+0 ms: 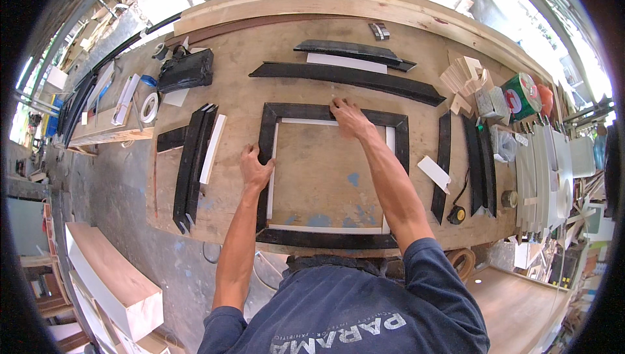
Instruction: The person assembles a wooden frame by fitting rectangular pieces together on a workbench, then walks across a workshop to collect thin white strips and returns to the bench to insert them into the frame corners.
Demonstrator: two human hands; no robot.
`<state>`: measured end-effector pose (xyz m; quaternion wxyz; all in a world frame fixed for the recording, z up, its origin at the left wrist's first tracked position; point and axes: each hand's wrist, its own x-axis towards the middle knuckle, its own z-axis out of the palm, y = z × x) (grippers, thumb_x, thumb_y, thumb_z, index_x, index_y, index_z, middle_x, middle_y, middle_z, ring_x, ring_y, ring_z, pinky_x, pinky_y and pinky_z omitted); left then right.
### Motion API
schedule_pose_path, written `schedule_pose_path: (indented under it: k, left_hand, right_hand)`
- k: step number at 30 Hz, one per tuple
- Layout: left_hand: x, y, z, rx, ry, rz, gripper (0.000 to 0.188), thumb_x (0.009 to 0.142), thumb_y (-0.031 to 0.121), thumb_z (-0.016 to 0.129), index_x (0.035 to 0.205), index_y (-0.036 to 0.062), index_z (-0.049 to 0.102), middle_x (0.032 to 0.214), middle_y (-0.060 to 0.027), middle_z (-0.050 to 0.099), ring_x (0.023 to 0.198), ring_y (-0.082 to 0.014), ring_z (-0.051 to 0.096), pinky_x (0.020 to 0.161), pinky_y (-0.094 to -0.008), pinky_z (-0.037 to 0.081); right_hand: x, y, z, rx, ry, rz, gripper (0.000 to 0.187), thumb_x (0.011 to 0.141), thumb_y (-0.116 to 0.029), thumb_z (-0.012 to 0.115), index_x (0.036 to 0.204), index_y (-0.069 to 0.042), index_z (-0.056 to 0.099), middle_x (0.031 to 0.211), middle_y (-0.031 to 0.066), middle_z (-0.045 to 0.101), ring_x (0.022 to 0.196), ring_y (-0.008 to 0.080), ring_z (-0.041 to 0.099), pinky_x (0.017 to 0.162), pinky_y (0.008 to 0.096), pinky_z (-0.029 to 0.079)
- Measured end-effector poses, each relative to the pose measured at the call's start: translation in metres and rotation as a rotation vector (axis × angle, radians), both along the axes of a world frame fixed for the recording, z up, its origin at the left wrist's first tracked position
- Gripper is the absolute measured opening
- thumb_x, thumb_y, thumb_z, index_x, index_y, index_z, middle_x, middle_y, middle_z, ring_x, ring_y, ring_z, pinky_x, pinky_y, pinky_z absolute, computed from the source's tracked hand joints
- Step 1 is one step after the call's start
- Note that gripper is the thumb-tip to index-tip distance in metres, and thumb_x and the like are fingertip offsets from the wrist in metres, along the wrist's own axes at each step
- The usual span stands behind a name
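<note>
A rectangular black frame [325, 239] lies flat on the wooden workbench in front of me, with white strips [389, 139] along its inner edges. My left hand [256, 169] grips the left side piece, thumb on the inner edge and fingers over the outer one. At the far rail, my right hand [349, 119] has its fingers bent over the black piece near its middle, the forearm reaching across the opening. Loose black mitred strips [348, 78] lie beyond the frame. More black strips [190, 168] rest to its left, beside a white strip [213, 149].
On the right lie more black strips [444, 168], a white piece [434, 173] and a tape measure [458, 214]. Wood wedges [465, 75] and a green can [523, 95] stand at the far right. Tape rolls [150, 107] and a black bundle [186, 70] sit far left. Long boards [351, 2] line the back.
</note>
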<state>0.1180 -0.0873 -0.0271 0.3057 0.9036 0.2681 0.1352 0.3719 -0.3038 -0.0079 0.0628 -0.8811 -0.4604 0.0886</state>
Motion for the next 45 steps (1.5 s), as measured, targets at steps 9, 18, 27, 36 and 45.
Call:
schedule_pose_path:
  k: [9, 18, 27, 36, 45]
  left_hand:
    - [0.0, -0.011, -0.002, 0.005, -0.042, -0.013, 0.072, 0.069, 0.02, 0.083, 0.13, -0.0101, 0.057, 0.131, -0.0288, 0.054, 0.124, -0.0458, 0.053, 0.107, -0.0472, 0.044]
    - [-0.006, 0.0, -0.02, 0.041, -0.101, -0.028, 0.066, 0.068, 0.022, 0.084, 0.124, -0.0056, 0.062, 0.124, -0.0238, 0.056, 0.12, -0.0446, 0.052, 0.104, -0.0481, 0.043]
    - [-0.002, 0.001, -0.012, 0.021, -0.017, -0.051, 0.078, 0.068, 0.019, 0.086, 0.135, -0.008, 0.055, 0.128, -0.0234, 0.055, 0.124, -0.0419, 0.051, 0.105, -0.0455, 0.045]
    - [-0.004, -0.001, -0.002, 0.101, -0.044, -0.014, 0.092, 0.071, 0.033, 0.091, 0.144, -0.0068, 0.05, 0.138, -0.0266, 0.05, 0.13, -0.0436, 0.048, 0.111, -0.0476, 0.041]
    - [-0.113, -0.042, 0.074, 0.123, 0.101, -0.344, 0.123, 0.059, 0.062, 0.09, 0.154, 0.0004, 0.04, 0.149, -0.0263, 0.038, 0.141, -0.0421, 0.037, 0.117, -0.0497, 0.033]
  right_hand:
    - [0.002, 0.002, -0.008, 0.026, -0.025, -0.012, 0.054, 0.079, -0.004, 0.064, 0.132, 0.005, 0.057, 0.14, 0.0184, 0.051, 0.129, 0.0394, 0.051, 0.103, 0.0525, 0.049]
    - [0.008, -0.002, -0.014, 0.06, 0.027, -0.044, 0.054, 0.08, -0.007, 0.069, 0.133, -0.013, 0.062, 0.143, 0.0089, 0.051, 0.131, 0.0372, 0.051, 0.105, 0.0534, 0.047]
    - [0.019, 0.011, -0.032, 0.0, 0.022, -0.061, 0.044, 0.082, -0.011, 0.073, 0.125, -0.018, 0.067, 0.141, 0.0057, 0.054, 0.13, 0.035, 0.053, 0.103, 0.0549, 0.048]
    - [-0.03, -0.011, 0.003, 0.633, -0.19, -0.281, 0.041, 0.081, -0.008, 0.072, 0.121, -0.003, 0.066, 0.135, 0.0166, 0.057, 0.123, 0.039, 0.056, 0.102, 0.0523, 0.048]
    - [-0.33, -0.198, 0.249, 1.86, 0.4, 0.056, 0.009, 0.096, -0.013, 0.063, 0.09, -0.007, 0.063, 0.088, 0.0058, 0.059, 0.081, 0.0237, 0.061, 0.069, 0.0371, 0.048]
